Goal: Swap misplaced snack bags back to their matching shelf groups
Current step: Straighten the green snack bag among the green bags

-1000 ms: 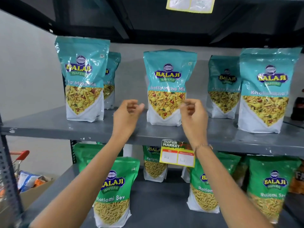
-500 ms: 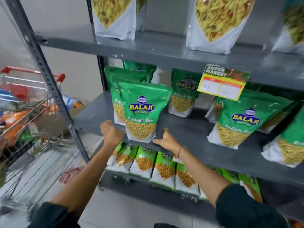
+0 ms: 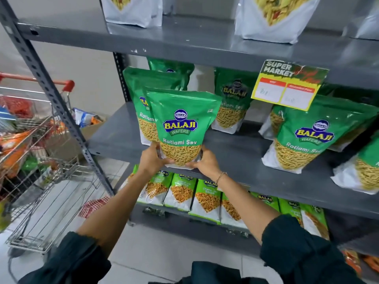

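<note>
- Nearest, two dark sleeves reach up from the bottom edge; the right wrist wears a thin bracelet (image 3: 221, 175).
- The left hand (image 3: 151, 160) and right hand (image 3: 206, 163) are clamped on the lower corners of a green Ratlami Sev bag (image 3: 180, 128), held upright at the front edge of the middle shelf (image 3: 235, 160).
- Half a second ago the hands were only arriving beside this bag; a second ago they were raised at the teal bags on the shelf above.
- On the left, a wire shopping cart (image 3: 37, 160) with a red handle holds mixed packets, blurred.
- On the bottom shelf, below the hands, stands a row of small green Chana packets (image 3: 180, 193).
- Just behind the held bag is a second Ratlami Sev bag (image 3: 141, 107); more stand farther back (image 3: 233, 103) and to the right (image 3: 303, 136).
- A yellow price tag (image 3: 287, 87) hangs from the upper shelf (image 3: 205, 46).
- On that upper shelf, white bag bottoms (image 3: 272, 23) show a yellow mix.
</note>
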The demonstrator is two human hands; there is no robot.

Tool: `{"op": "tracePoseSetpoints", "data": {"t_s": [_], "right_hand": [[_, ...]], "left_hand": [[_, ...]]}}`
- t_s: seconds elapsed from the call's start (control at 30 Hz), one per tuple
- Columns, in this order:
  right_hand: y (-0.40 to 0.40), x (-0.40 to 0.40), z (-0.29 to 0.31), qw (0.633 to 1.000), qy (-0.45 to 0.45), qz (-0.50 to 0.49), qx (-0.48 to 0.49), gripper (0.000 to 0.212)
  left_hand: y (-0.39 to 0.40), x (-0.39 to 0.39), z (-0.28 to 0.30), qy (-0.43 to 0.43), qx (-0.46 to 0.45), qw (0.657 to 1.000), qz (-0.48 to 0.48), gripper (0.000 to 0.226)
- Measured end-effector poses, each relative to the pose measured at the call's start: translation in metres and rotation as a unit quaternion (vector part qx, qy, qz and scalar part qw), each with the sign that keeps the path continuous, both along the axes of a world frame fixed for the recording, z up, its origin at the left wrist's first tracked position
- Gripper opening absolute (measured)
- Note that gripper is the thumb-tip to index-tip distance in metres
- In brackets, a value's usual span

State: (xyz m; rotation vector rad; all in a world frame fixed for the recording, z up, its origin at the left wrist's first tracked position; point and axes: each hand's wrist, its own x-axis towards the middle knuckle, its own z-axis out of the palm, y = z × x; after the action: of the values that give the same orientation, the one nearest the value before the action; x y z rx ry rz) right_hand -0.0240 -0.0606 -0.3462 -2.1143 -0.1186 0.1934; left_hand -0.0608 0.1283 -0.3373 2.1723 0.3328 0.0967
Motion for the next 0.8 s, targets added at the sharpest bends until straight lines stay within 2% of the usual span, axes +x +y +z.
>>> {"op": "tracePoseSetpoints", "data": {"t_s": [0.1,0.3,0.47,0.8], "right_hand": [[-0.036,0.002,0.002,1.000,0.005,0.000,0.018,0.046],[-0.097,0.016,0.001,0.996,-0.027,-0.078,0.032,0.068],[-0.123,0.025,0.004,0.991,-0.030,-0.123,0.034,0.064],[-0.133,0.042,0.002,0.995,-0.013,-0.093,0.021,0.059]], "left_hand": [[-0.026,0.008,-0.001,-0.007,0.014,0.999,-0.037,0.070],[-0.087,0.049,0.015,-0.015,0.037,0.992,-0.116,0.067],[-0.117,0.077,0.013,0.001,0.014,0.992,-0.127,0.068],[-0.130,0.086,0.004,0.007,-0.011,0.993,-0.120,0.068]]}}
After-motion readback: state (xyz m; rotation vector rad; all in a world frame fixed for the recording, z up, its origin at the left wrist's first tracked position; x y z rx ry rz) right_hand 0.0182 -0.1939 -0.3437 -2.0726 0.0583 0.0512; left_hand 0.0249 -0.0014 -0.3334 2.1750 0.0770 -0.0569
